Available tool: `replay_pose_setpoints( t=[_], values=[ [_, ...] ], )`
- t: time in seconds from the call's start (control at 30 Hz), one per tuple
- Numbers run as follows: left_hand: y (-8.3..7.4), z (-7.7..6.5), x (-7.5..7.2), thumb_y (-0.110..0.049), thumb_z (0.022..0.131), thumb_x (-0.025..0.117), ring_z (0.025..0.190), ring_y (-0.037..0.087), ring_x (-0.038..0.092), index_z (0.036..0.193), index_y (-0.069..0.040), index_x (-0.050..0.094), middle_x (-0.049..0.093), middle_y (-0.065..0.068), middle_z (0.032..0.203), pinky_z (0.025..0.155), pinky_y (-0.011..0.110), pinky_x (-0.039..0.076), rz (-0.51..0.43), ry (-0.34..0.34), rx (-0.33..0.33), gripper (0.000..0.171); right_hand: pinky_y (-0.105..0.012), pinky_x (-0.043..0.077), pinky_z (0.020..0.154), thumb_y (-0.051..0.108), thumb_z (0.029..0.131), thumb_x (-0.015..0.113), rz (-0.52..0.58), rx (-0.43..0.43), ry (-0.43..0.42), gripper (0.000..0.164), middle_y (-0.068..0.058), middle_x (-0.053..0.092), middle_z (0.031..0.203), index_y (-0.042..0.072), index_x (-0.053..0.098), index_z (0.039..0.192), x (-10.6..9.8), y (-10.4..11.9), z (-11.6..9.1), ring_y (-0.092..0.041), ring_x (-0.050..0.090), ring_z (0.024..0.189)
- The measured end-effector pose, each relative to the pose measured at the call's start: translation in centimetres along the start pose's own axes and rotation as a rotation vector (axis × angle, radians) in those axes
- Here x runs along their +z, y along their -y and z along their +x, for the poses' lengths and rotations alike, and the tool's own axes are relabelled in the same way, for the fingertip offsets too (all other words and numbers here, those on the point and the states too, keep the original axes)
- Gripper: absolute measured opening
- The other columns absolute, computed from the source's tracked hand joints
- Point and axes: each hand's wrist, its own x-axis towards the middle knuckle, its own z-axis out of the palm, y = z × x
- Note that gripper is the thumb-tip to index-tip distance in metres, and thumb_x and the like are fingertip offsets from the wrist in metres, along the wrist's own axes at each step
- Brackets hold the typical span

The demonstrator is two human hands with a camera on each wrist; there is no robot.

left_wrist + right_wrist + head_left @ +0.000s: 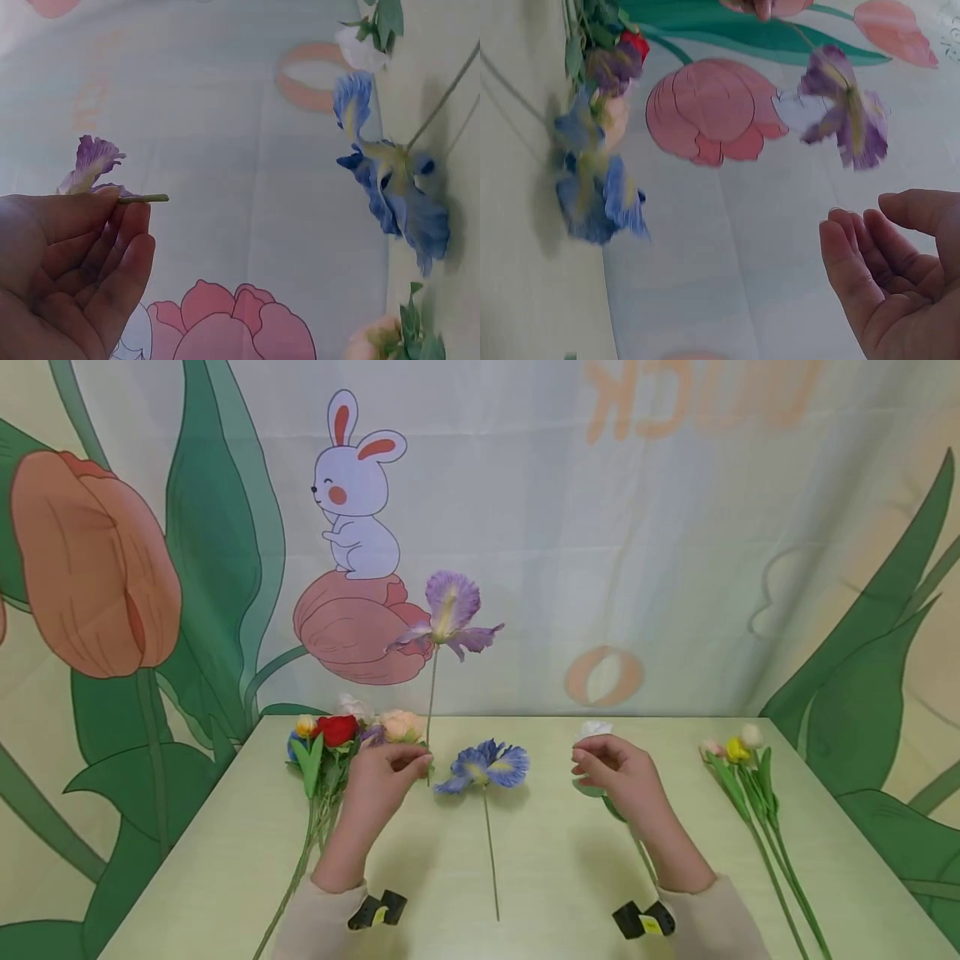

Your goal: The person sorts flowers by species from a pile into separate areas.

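My left hand (384, 789) pinches the stem of a purple iris (452, 610) between thumb and fingertips, and the bloom stands upright above the table. In the left wrist view the cut stem end pokes out past the thumb. My right hand (622, 772) is raised over the right part of the table, fingers loosely bent, with nothing between thumb and fingers in the right wrist view (892, 262). Between the hands a blue iris (483, 768) lies on the table, its stem toward me. Partly hidden behind the right hand is a white flower (596, 727) with green leaves.
At the left lies a bunch of mixed flowers, among them a red rose (337, 729) and a peach flower (401, 725). Several tulips (738, 749) lie at the right of the pale table (555, 877). A printed curtain (510, 485) hangs behind.
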Motion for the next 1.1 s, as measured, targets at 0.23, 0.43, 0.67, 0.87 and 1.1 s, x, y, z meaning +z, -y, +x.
replay_pose_setpoints(
  t=[0.23,0.43,0.67,0.87,1.1],
  values=[
    [-1.1,-0.6,2.8,-0.01,0.093,0.074,0.076,0.027,0.073,0.1,0.0,0.079,0.078,0.015,0.083,0.062,0.026,0.051,-0.061,0.017,0.052,0.014,-0.021,0.061,0.079,0.012,0.099,0.067,0.053,-0.032,0.04,0.029,-0.019,0.071,0.109,-0.007,0.067,0.12,3.7,1.4,0.3,-0.004,0.068,0.085],
    [-1.8,-1.0,4.9,-0.009,0.092,0.074,0.075,0.019,0.07,0.097,0.001,0.08,0.079,0.015,0.087,0.065,0.025,0.055,-0.079,0.051,0.086,0.013,-0.025,0.063,0.08,0.012,0.097,0.069,0.047,-0.081,0.038,0.028,-0.022,0.072,0.111,-0.005,0.07,0.119,5.9,2.2,0.4,-0.006,0.069,0.087],
    [-2.1,-1.3,6.4,-0.008,0.093,0.074,0.071,0.014,0.067,0.093,0.003,0.079,0.077,0.015,0.082,0.063,0.02,0.053,-0.116,0.092,0.121,0.012,-0.024,0.062,0.08,0.013,0.097,0.07,0.044,-0.064,0.025,0.026,-0.021,0.073,0.109,-0.003,0.071,0.118,6.8,2.0,0.9,-0.004,0.067,0.084],
    [-2.1,-1.7,7.3,-0.008,0.093,0.072,0.072,0.013,0.066,0.094,0.002,0.079,0.078,0.014,0.085,0.063,0.02,0.053,-0.112,0.124,0.134,0.012,-0.026,0.062,0.08,0.013,0.097,0.07,0.037,-0.063,0.032,0.027,-0.022,0.074,0.109,-0.004,0.071,0.117,6.9,1.7,1.1,-0.009,0.071,0.087],
    [-1.9,-2.0,8.2,-0.007,0.093,0.071,0.078,0.02,0.072,0.095,0.002,0.079,0.079,0.014,0.088,0.066,0.022,0.056,-0.083,0.202,0.141,0.012,-0.025,0.062,0.077,0.008,0.097,0.067,0.043,-0.031,0.049,0.025,-0.024,0.073,0.104,-0.008,0.069,0.116,7.0,0.8,1.1,-0.005,0.068,0.078]
  ],
)
